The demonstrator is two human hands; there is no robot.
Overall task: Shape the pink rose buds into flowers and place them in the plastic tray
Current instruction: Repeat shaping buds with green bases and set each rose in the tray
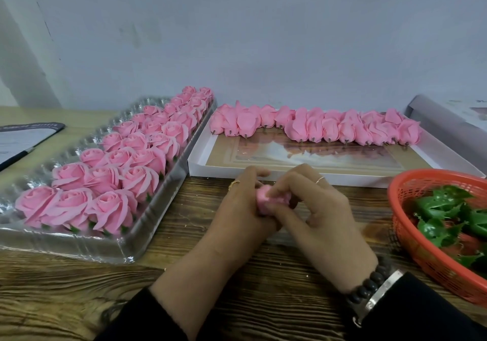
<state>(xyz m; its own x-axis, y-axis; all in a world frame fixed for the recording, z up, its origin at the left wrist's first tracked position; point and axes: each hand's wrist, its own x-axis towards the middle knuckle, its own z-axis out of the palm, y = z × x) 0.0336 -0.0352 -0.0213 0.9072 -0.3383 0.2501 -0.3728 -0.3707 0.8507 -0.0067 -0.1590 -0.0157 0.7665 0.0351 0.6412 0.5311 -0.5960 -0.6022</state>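
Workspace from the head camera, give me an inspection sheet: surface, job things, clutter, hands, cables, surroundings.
Surface: wooden table with dark grain.
Job's things: clear plastic tray at left, holding rows of opened pink roses; white box behind the hands with unshaped pink buds along its far side; one pink bud in the grip of both hands.
Clutter: orange basket at right holding green leaf pieces; a paper sheet with a dark border at far left; a grey box lid at far right.
Grippers: left hand and right hand both pinch the bud.
Cables: nothing seen.
Surroundings: plain grey wall behind.
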